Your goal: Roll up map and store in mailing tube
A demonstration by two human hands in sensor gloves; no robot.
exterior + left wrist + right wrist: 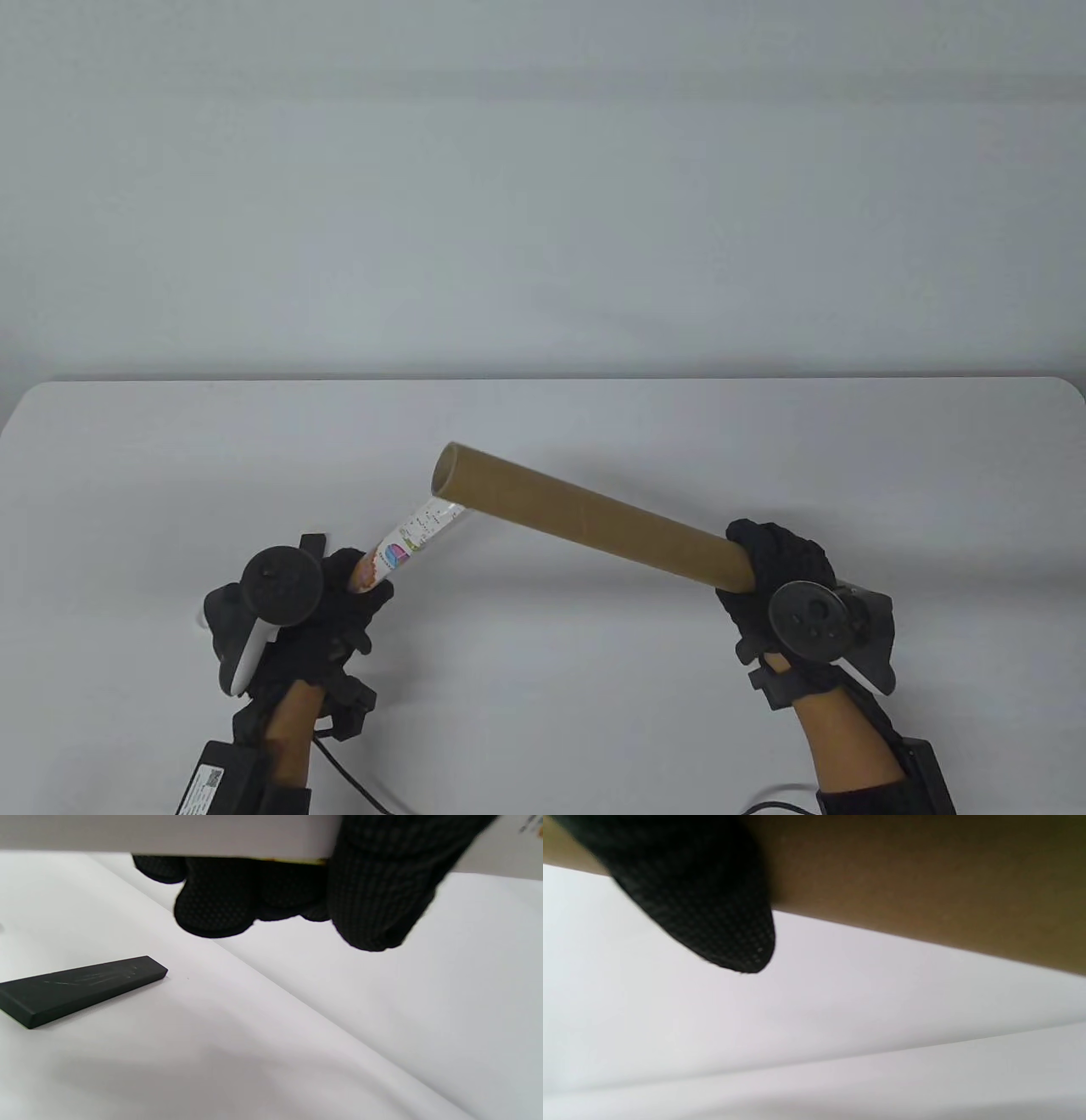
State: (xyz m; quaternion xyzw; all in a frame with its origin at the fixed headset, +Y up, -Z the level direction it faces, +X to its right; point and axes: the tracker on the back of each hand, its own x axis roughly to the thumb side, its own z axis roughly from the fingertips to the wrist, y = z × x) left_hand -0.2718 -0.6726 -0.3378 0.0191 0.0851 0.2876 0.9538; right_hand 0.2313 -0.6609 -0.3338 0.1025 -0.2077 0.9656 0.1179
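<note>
A long brown cardboard mailing tube (585,519) is held above the white table (543,424), slanting from its open far-left end down to my right hand (776,577), which grips its near end. In the right wrist view the tube (925,878) fills the top, with one gloved finger (712,908) curled over it. My left hand (339,598) grips a rolled white map (416,535) with coloured print. The map's tip reaches just under the tube's open mouth. In the left wrist view my fingers (373,899) wrap the pale roll (169,834).
A flat black bar (80,988) lies on the table at the left of the left wrist view. Black boxes and cables (229,772) sit at the near edge by my forearms. A plain pale wall rises behind the table.
</note>
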